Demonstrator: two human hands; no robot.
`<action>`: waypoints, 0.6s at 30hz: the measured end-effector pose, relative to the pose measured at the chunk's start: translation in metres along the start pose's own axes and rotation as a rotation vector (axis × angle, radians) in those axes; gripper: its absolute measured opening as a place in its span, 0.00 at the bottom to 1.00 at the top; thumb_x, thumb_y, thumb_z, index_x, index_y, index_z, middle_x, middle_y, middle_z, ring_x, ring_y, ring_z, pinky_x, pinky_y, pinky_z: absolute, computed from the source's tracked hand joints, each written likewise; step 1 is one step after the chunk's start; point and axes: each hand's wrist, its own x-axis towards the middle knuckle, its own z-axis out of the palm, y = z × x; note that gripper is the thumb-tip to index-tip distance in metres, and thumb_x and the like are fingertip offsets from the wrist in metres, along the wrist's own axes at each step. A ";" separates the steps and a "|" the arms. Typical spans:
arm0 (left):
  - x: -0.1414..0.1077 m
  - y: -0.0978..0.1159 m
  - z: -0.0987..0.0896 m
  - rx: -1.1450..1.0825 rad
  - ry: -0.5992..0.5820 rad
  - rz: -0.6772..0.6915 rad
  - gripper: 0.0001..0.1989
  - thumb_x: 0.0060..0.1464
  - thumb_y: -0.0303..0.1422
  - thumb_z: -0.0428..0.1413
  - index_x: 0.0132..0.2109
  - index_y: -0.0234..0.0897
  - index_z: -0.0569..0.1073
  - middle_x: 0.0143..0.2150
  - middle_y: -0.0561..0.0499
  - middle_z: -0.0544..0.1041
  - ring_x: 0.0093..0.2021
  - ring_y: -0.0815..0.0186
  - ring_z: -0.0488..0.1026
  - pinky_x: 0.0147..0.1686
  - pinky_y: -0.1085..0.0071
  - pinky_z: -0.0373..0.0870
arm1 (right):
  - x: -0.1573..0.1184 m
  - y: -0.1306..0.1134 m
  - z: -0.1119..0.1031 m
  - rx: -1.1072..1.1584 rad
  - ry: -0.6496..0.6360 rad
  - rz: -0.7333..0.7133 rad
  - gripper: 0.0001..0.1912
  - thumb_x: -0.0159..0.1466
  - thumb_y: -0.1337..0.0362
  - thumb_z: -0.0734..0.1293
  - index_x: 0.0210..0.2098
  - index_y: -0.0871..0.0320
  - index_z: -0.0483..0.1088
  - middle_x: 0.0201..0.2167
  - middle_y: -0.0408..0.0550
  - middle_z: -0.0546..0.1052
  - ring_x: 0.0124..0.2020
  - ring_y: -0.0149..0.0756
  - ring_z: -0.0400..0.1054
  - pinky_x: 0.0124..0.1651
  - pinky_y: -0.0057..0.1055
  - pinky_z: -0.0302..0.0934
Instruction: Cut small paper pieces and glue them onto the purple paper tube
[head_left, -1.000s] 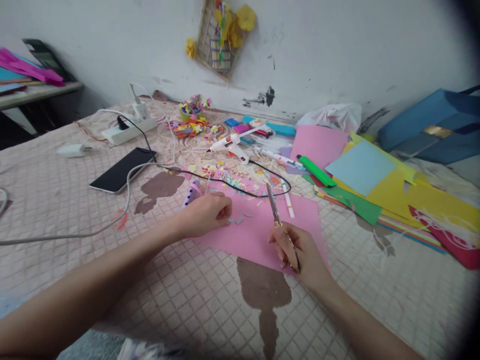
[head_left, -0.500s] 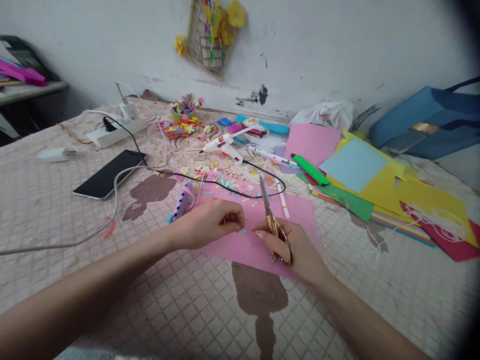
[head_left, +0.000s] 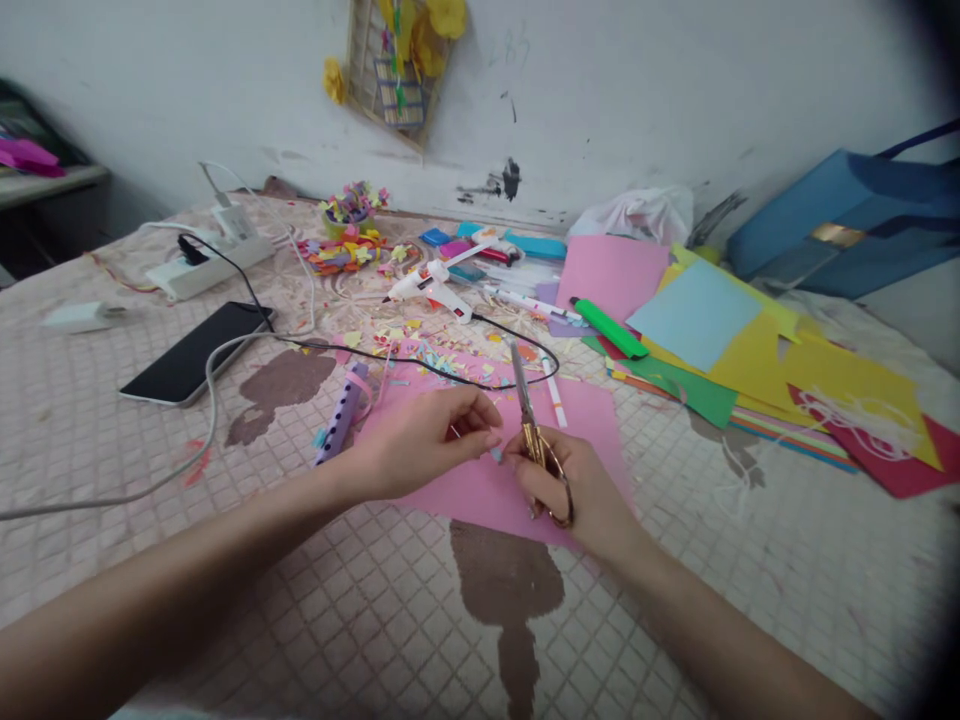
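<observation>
My right hand is wrapped round gold-handled scissors, their blades together and pointing away from me. My left hand is curled into a pinch, with a tiny light blue paper piece at its fingertips. The fingertips of both hands nearly meet over a pink paper sheet. Paper scraps in several colours litter the sheet's far part. Beside my left wrist lies a purple roll with dark dots. A white stick with orange bands lies beyond the scissors.
A white glue gun lies beyond the scraps, its black cord crossing the sheet. Left are a phone and a power strip. Coloured papers with a green marker are stacked right. Paper flowers lie at the back.
My left hand has moved right, closer to my right hand, with the small blue piece at its fingertips. The scissors stay in my right hand. The whole view has shifted slightly.
</observation>
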 end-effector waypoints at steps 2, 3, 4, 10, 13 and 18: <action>-0.001 -0.005 0.003 -0.141 -0.010 -0.064 0.07 0.52 0.31 0.53 0.37 0.32 0.69 0.31 0.51 0.72 0.31 0.71 0.68 0.31 0.73 0.66 | 0.000 0.000 0.001 0.001 0.033 -0.022 0.04 0.56 0.64 0.61 0.27 0.59 0.64 0.14 0.35 0.61 0.14 0.24 0.56 0.16 0.20 0.51; -0.001 -0.008 0.005 -0.199 -0.018 -0.101 0.07 0.51 0.32 0.54 0.35 0.31 0.69 0.30 0.51 0.72 0.29 0.71 0.68 0.30 0.74 0.66 | 0.000 0.000 0.001 0.001 0.046 -0.032 0.05 0.56 0.64 0.61 0.27 0.59 0.64 0.14 0.35 0.61 0.15 0.24 0.56 0.17 0.21 0.52; -0.002 -0.010 0.007 -0.249 -0.022 -0.134 0.06 0.50 0.32 0.54 0.34 0.31 0.69 0.29 0.52 0.71 0.28 0.72 0.67 0.29 0.74 0.66 | 0.000 0.001 0.002 0.003 0.056 -0.041 0.06 0.57 0.63 0.61 0.26 0.59 0.64 0.14 0.35 0.61 0.15 0.24 0.56 0.18 0.21 0.53; -0.003 -0.012 0.011 -0.409 0.001 -0.226 0.04 0.49 0.29 0.55 0.31 0.31 0.69 0.26 0.54 0.71 0.26 0.74 0.66 0.28 0.75 0.64 | -0.001 0.003 0.004 0.030 0.081 -0.062 0.06 0.57 0.62 0.63 0.27 0.58 0.64 0.15 0.35 0.62 0.15 0.24 0.57 0.19 0.22 0.54; -0.003 -0.010 0.011 -0.432 0.015 -0.226 0.04 0.50 0.29 0.55 0.31 0.31 0.69 0.25 0.55 0.70 0.26 0.74 0.66 0.29 0.75 0.64 | 0.000 0.004 0.005 0.043 0.078 -0.078 0.08 0.58 0.60 0.63 0.27 0.58 0.64 0.16 0.35 0.62 0.15 0.24 0.57 0.19 0.22 0.54; -0.003 -0.009 0.004 -0.475 0.049 -0.192 0.04 0.51 0.28 0.55 0.32 0.30 0.69 0.26 0.53 0.72 0.28 0.73 0.69 0.32 0.74 0.66 | -0.003 0.001 0.002 0.091 0.018 -0.054 0.18 0.62 0.50 0.59 0.27 0.58 0.63 0.14 0.35 0.59 0.14 0.24 0.54 0.18 0.22 0.52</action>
